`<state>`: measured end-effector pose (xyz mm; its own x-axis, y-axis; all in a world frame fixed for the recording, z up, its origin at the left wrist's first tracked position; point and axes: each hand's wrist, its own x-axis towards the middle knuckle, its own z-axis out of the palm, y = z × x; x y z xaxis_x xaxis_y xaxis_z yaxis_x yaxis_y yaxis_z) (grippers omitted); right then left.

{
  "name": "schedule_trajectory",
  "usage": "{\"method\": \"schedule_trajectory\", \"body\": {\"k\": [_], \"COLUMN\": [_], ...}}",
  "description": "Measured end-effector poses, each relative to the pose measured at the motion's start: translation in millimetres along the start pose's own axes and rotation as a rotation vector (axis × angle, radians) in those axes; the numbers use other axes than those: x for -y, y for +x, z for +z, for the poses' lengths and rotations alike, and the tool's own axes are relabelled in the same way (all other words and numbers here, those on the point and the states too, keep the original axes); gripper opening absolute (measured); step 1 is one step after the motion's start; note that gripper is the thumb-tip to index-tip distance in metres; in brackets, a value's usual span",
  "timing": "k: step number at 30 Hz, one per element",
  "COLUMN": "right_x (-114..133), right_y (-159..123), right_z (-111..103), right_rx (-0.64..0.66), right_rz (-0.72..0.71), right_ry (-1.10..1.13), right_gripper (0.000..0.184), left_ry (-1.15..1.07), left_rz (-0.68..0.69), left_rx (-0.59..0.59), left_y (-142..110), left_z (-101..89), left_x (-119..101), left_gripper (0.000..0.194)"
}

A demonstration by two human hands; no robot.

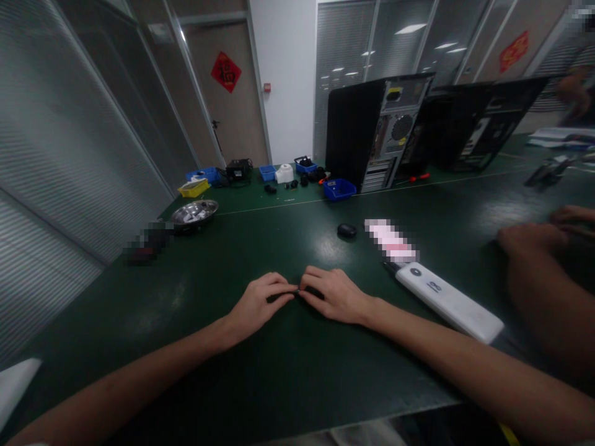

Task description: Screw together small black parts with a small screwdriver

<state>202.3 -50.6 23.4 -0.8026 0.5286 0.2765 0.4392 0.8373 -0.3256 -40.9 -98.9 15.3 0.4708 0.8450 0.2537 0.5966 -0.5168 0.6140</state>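
My left hand point(260, 302) and my right hand point(332, 294) rest on the dark green table point(297, 371), fingertips meeting in the middle. Both hands are curled and pinch a small dark object point(296, 292) between them; it is too small to name. A long white device point(449, 301) lies just right of my right wrist. A small black round part point(346, 230) sits on the table beyond my hands.
Another person's hands point(543, 238) rest at the right edge. Two black computer towers point(376, 133) stand at the back, with blue bins point(339, 189), a yellow bin point(194, 188), a metal bowl point(194, 212) and loose black parts around them.
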Motion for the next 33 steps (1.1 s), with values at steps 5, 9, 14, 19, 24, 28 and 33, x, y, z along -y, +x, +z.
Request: {"method": "schedule_trajectory", "body": {"k": [5, 9, 14, 19, 24, 28, 33], "right_x": [-9, -14, -13, -14, -17, -22, -27], "right_y": [1, 1, 1, 1, 0, 1, 3], "right_z": [-3, -2, -2, -5, -8, -10, -4], "right_rx": [-0.037, -0.025, 0.017, 0.018, -0.025, -0.142, -0.249], "right_rz": [0.057, 0.080, 0.060, 0.100, 0.143, 0.227, 0.271], "right_ry": [-0.031, -0.114, -0.223, -0.227, -0.118, -0.040, 0.016], "right_gripper": [0.015, 0.014, 0.016, 0.015, 0.011, 0.015, 0.016], "left_ry": [0.104, 0.183, 0.182, 0.060, 0.034, 0.031, 0.057], "left_rz": [-0.019, 0.012, 0.006, -0.039, -0.043, -0.058, -0.031], "left_rx": [0.050, 0.121, 0.126, 0.090, 0.084, 0.081, 0.071], "left_y": [1, 4, 4, 3, 2, 1, 11], "left_z": [-1.1, 0.2, 1.5, -2.3, -4.9, -4.4, 3.5], "left_x": [-4, -6, -5, -7, -8, -7, -9], "left_gripper": [0.042, 0.048, 0.046, 0.032, 0.027, 0.029, 0.026]}}
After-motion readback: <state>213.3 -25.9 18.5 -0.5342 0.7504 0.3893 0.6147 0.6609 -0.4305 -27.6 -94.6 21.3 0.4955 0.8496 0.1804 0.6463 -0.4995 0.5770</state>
